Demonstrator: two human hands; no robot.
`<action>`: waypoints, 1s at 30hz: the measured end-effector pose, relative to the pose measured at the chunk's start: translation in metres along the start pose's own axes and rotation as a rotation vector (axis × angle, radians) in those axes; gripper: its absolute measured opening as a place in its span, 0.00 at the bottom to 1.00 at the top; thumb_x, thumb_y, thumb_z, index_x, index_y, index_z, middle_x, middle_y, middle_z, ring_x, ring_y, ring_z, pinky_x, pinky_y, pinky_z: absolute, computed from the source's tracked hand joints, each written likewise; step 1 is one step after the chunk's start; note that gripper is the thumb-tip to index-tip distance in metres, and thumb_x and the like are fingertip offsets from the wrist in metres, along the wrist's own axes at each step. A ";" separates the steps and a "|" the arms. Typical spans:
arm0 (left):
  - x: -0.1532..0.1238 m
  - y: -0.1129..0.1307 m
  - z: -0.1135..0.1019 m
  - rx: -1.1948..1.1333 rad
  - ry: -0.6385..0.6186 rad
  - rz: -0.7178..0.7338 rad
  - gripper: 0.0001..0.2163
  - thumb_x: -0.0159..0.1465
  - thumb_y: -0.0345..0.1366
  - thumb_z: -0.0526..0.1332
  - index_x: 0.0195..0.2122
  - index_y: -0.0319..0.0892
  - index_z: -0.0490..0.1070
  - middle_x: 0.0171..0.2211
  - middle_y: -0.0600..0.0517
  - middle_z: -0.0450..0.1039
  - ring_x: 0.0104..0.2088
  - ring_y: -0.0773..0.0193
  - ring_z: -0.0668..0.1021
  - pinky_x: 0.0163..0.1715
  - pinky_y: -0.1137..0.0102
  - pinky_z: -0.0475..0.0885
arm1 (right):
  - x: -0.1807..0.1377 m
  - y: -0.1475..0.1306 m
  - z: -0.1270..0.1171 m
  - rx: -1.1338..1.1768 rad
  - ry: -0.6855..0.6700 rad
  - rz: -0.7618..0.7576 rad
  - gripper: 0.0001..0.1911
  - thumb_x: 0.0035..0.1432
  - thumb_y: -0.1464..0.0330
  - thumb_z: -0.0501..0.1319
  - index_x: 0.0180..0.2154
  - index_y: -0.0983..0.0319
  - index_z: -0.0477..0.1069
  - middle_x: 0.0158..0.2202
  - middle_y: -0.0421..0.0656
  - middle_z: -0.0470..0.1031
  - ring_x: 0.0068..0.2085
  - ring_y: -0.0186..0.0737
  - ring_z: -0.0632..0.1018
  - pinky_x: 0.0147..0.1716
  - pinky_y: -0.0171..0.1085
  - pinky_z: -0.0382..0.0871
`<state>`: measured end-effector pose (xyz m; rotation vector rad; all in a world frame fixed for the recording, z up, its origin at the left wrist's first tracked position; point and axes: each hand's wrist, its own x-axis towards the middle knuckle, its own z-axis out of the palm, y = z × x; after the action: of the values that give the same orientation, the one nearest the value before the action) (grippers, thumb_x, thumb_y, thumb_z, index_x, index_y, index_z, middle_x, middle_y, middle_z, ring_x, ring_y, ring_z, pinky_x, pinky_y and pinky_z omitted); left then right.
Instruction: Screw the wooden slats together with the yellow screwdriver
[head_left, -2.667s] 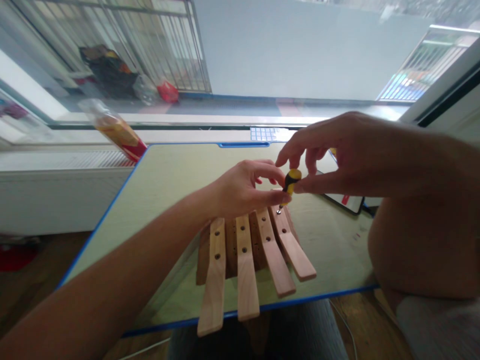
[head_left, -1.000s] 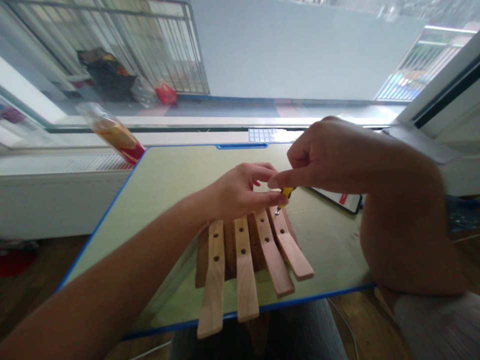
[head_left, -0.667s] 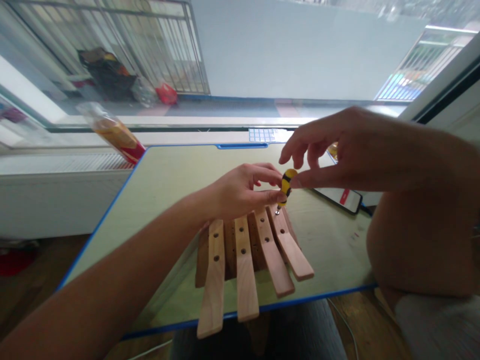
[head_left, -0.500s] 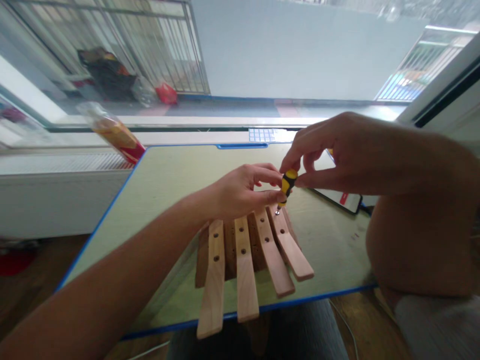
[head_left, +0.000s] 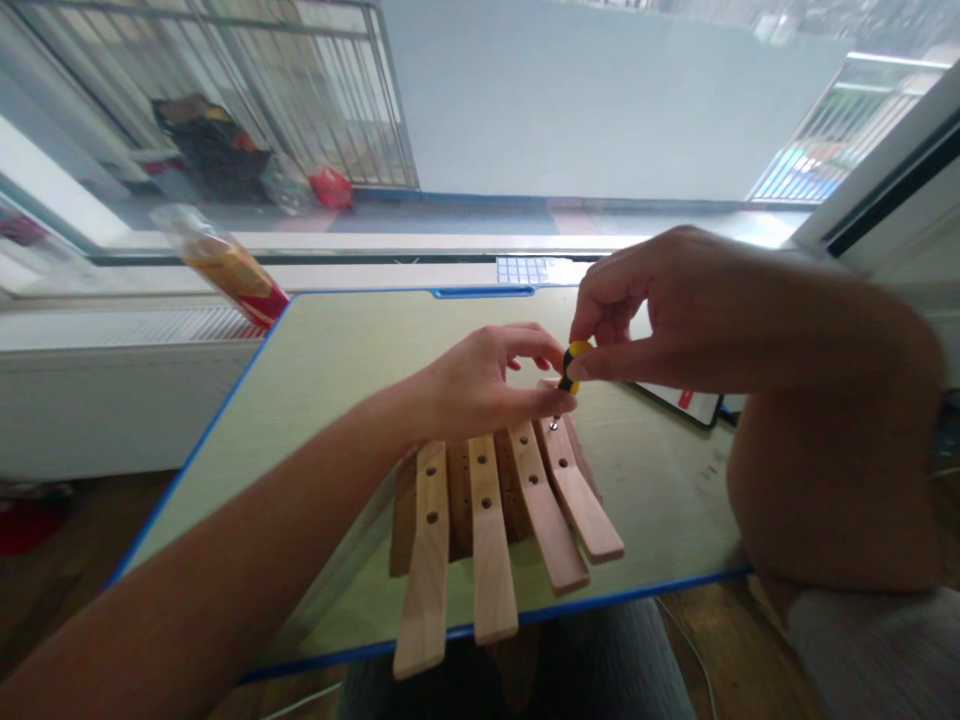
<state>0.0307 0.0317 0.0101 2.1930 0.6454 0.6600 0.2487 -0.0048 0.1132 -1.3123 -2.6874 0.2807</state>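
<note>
My right hand (head_left: 667, 310) pinches the top of a short yellow-and-black screwdriver (head_left: 567, 378) between thumb and fingers. Lower down, the thumb and fingers of my left hand (head_left: 484, 375) close around the same screwdriver. Its tip points down at a small silver screw (head_left: 553, 426) at the upper end of the rightmost wooden leg (head_left: 589, 515). Several such pale, bent legs lie side by side across a darker wooden board (head_left: 461, 510), which my left hand partly covers. Dark holes show in the legs.
Under the work is a pale folding table (head_left: 352, 350) with a blue edge. A phone (head_left: 697, 408) lies behind my right wrist. Left of the table, a bottle with a red-and-yellow label (head_left: 236, 275) leans by the window. Some leg ends overhang the table's front edge.
My right fingers have shifted on the screwdriver handle, with the thumb now across its top part. The left hand and the legs stay nearly where they were.
</note>
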 end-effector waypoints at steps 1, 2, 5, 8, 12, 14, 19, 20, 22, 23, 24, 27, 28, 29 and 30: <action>0.000 0.000 0.000 0.002 0.001 -0.004 0.10 0.65 0.42 0.71 0.43 0.42 0.82 0.45 0.49 0.79 0.48 0.58 0.79 0.47 0.63 0.71 | 0.000 -0.001 0.000 0.005 -0.004 0.009 0.07 0.58 0.63 0.67 0.32 0.59 0.81 0.24 0.38 0.78 0.23 0.33 0.70 0.23 0.40 0.59; 0.000 0.000 0.000 0.003 0.003 -0.008 0.10 0.65 0.42 0.71 0.43 0.41 0.81 0.45 0.49 0.79 0.48 0.58 0.79 0.47 0.63 0.71 | 0.000 -0.002 0.000 0.007 -0.006 0.017 0.07 0.58 0.63 0.66 0.31 0.59 0.81 0.24 0.38 0.77 0.23 0.33 0.70 0.23 0.40 0.59; 0.000 -0.001 0.001 -0.001 0.002 -0.026 0.12 0.64 0.42 0.72 0.44 0.41 0.81 0.46 0.48 0.80 0.48 0.58 0.79 0.48 0.63 0.71 | 0.000 -0.003 0.001 -0.019 -0.004 0.040 0.11 0.59 0.60 0.67 0.28 0.58 0.78 0.22 0.37 0.75 0.22 0.32 0.68 0.22 0.40 0.57; 0.000 0.000 0.001 0.002 0.008 -0.020 0.13 0.64 0.43 0.72 0.44 0.40 0.80 0.44 0.48 0.80 0.47 0.58 0.79 0.48 0.63 0.71 | 0.003 -0.002 0.004 -0.074 0.023 0.076 0.18 0.59 0.54 0.67 0.23 0.58 0.73 0.17 0.35 0.68 0.20 0.30 0.63 0.23 0.41 0.53; 0.000 0.001 0.001 0.019 0.029 -0.018 0.13 0.63 0.44 0.72 0.41 0.40 0.79 0.41 0.50 0.80 0.44 0.58 0.79 0.46 0.64 0.71 | 0.006 0.000 0.007 -0.107 0.035 0.072 0.20 0.60 0.55 0.66 0.22 0.59 0.70 0.16 0.34 0.62 0.20 0.29 0.59 0.25 0.41 0.51; 0.000 0.001 0.001 0.008 0.015 -0.024 0.13 0.64 0.45 0.72 0.42 0.40 0.79 0.41 0.50 0.81 0.44 0.58 0.80 0.47 0.64 0.71 | 0.006 0.001 0.008 -0.111 0.041 0.055 0.21 0.61 0.55 0.66 0.21 0.59 0.69 0.16 0.34 0.62 0.21 0.29 0.58 0.25 0.41 0.49; -0.001 0.000 0.001 -0.001 -0.022 -0.002 0.09 0.65 0.40 0.70 0.40 0.40 0.79 0.41 0.50 0.81 0.45 0.58 0.81 0.49 0.63 0.72 | 0.006 0.001 0.009 -0.112 0.052 0.045 0.24 0.61 0.53 0.66 0.20 0.59 0.67 0.16 0.33 0.60 0.21 0.29 0.57 0.24 0.41 0.49; -0.001 0.000 0.001 0.012 -0.020 0.005 0.08 0.64 0.39 0.70 0.39 0.40 0.79 0.41 0.50 0.80 0.45 0.58 0.80 0.48 0.64 0.72 | 0.007 0.001 0.009 -0.109 0.053 0.045 0.24 0.62 0.53 0.66 0.20 0.59 0.67 0.16 0.33 0.59 0.21 0.29 0.57 0.24 0.41 0.49; 0.000 0.000 0.001 0.029 -0.017 0.017 0.07 0.63 0.39 0.71 0.37 0.41 0.80 0.42 0.50 0.79 0.43 0.60 0.80 0.47 0.64 0.72 | 0.007 0.001 0.010 -0.102 0.050 0.043 0.24 0.62 0.52 0.66 0.20 0.59 0.67 0.16 0.33 0.60 0.20 0.29 0.57 0.24 0.41 0.49; 0.000 0.000 0.001 0.030 -0.018 0.018 0.07 0.63 0.39 0.71 0.37 0.41 0.80 0.42 0.50 0.78 0.43 0.60 0.80 0.46 0.65 0.72 | 0.007 0.000 0.009 -0.100 0.049 0.045 0.24 0.62 0.53 0.66 0.20 0.59 0.67 0.15 0.33 0.60 0.20 0.29 0.58 0.24 0.41 0.49; 0.000 0.000 0.001 0.028 -0.020 0.017 0.07 0.63 0.39 0.71 0.37 0.41 0.80 0.42 0.50 0.78 0.43 0.60 0.79 0.45 0.65 0.72 | 0.007 0.000 0.009 -0.100 0.048 0.052 0.24 0.61 0.53 0.66 0.20 0.59 0.67 0.15 0.33 0.59 0.20 0.29 0.57 0.24 0.41 0.49; 0.000 0.001 0.001 0.025 -0.029 0.009 0.09 0.62 0.41 0.72 0.38 0.41 0.81 0.44 0.49 0.78 0.44 0.59 0.80 0.46 0.64 0.73 | 0.008 -0.001 0.008 -0.099 0.025 0.087 0.25 0.61 0.53 0.66 0.19 0.59 0.66 0.15 0.33 0.57 0.20 0.29 0.56 0.24 0.41 0.49; 0.000 0.001 0.000 0.027 -0.030 0.008 0.09 0.62 0.41 0.72 0.38 0.41 0.81 0.44 0.49 0.78 0.45 0.58 0.80 0.47 0.64 0.73 | 0.007 -0.001 0.007 -0.097 0.014 0.095 0.26 0.62 0.52 0.66 0.19 0.59 0.65 0.15 0.33 0.56 0.20 0.29 0.56 0.24 0.41 0.49; -0.001 0.001 0.000 0.027 -0.031 0.008 0.10 0.61 0.42 0.73 0.39 0.41 0.82 0.45 0.48 0.78 0.45 0.57 0.80 0.48 0.63 0.74 | 0.007 -0.002 0.007 -0.091 0.003 0.099 0.27 0.62 0.50 0.65 0.19 0.59 0.65 0.15 0.33 0.56 0.20 0.29 0.56 0.25 0.41 0.49; -0.001 0.001 0.000 0.021 -0.033 0.005 0.11 0.61 0.42 0.73 0.40 0.42 0.82 0.45 0.49 0.79 0.46 0.57 0.80 0.50 0.62 0.74 | 0.007 -0.002 0.006 -0.085 -0.007 0.099 0.27 0.63 0.49 0.65 0.19 0.59 0.65 0.16 0.33 0.57 0.21 0.29 0.56 0.25 0.41 0.49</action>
<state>0.0301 0.0305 0.0107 2.2205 0.6324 0.6208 0.2416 -0.0013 0.1082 -1.4737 -2.6710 0.1839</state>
